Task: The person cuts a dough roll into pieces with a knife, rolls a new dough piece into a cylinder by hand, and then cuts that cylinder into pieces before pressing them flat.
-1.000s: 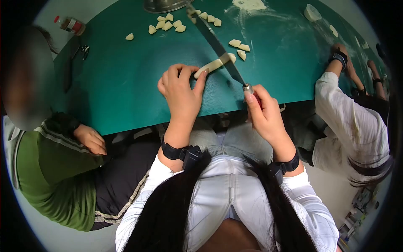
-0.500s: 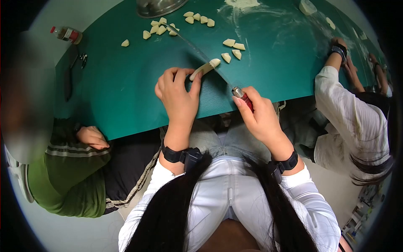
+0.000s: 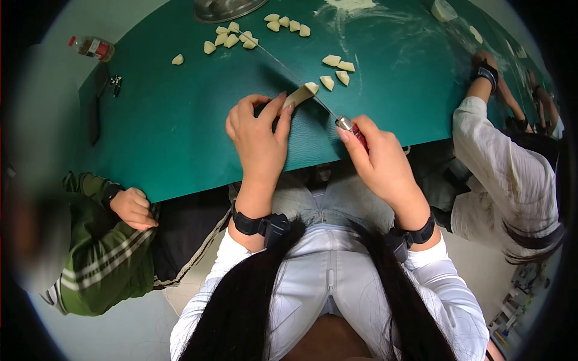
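Note:
Pinched in the fingers of my left hand (image 3: pixel 260 129) is a short pale dough roll (image 3: pixel 297 98) lying on the green table (image 3: pixel 198 114). A long thin knife (image 3: pixel 283 66) with a red handle is held in my right hand (image 3: pixel 378 153). Its blade stretches up and left, crossing the roll near its far end, where a small end piece (image 3: pixel 312 88) sits. Several cut dough pieces (image 3: pixel 334 70) lie beyond the blade to the right, and more (image 3: pixel 231 37) lie near the blade's tip.
A metal bowl (image 3: pixel 226 8) stands at the far edge, with flour (image 3: pixel 349 5) to its right. A bottle (image 3: pixel 93 48) and a dark phone-like object (image 3: pixel 94 120) are at the left. A person in green (image 3: pixel 108 253) sits left; one in white (image 3: pixel 503 156) works at the right.
The knife blade has tilted more on edge at the roll, and my left fingers have shifted along it. The left person's forearm and hand have moved.

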The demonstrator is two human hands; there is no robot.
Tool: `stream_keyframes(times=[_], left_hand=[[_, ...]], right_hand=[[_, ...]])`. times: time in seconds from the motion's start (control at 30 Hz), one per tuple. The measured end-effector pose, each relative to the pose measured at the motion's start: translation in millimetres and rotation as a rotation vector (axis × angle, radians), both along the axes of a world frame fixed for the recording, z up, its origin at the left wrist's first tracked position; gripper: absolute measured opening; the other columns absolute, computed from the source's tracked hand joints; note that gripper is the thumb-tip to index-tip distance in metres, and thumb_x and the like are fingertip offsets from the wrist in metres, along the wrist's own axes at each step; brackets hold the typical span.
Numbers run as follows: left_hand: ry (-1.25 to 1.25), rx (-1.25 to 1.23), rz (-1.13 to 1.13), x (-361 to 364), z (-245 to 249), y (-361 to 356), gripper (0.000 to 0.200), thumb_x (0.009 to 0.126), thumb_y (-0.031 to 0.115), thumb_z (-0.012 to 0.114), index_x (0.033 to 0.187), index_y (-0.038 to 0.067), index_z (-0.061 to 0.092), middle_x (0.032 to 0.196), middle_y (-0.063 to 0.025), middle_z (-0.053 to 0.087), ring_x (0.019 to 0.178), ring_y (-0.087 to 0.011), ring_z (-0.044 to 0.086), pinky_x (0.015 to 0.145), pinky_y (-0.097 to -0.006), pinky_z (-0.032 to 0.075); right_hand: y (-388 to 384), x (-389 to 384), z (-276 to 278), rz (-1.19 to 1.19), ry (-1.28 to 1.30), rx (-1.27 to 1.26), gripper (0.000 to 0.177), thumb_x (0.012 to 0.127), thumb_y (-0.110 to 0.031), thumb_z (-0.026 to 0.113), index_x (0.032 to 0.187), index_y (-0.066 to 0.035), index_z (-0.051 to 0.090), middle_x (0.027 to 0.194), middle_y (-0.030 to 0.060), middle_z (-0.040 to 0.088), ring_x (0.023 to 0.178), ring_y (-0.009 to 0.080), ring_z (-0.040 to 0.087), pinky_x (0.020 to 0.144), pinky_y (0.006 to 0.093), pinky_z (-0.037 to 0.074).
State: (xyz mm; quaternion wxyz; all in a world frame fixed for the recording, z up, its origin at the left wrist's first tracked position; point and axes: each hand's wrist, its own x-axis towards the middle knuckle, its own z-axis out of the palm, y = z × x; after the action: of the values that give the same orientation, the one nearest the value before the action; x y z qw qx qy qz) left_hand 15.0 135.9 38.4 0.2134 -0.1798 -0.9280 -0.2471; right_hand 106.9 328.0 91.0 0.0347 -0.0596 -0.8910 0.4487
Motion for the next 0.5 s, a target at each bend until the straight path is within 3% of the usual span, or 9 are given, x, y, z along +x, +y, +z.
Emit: stream_keyframes(times=[0.3,0.5], left_hand=[[0.018,0.039,0.015,-2,-4,-2,0.026,0.091,0.032,0.079,0.111,0.016,0.081,0.113,-0.0060,0.065,0.112,-0.0276,0.056,0.103,-0.0436,0.038],[0.008,0.071,-0.017,-2,-7,-2,0.024,0.089,0.030,0.080,0.109,0.015,0.081,0.115,-0.0056,0.065,0.114,-0.0284,0.056,0.105,-0.0449,0.038]], right_hand=[[15,-31,39,0.134,-0.296,0.131,0.047,0.109,-0.041,0.053,0.093,0.003,0.058,0.073,0.0258,0.064,0.071,0.0479,0.063,0.064,0.0520,0.047],[15,-35,36,0.134,-0.229,0.150,0.045,0.108,-0.039,0.055,0.093,0.003,0.058,0.071,0.0250,0.063,0.069,0.0462,0.062,0.063,0.0495,0.046]])
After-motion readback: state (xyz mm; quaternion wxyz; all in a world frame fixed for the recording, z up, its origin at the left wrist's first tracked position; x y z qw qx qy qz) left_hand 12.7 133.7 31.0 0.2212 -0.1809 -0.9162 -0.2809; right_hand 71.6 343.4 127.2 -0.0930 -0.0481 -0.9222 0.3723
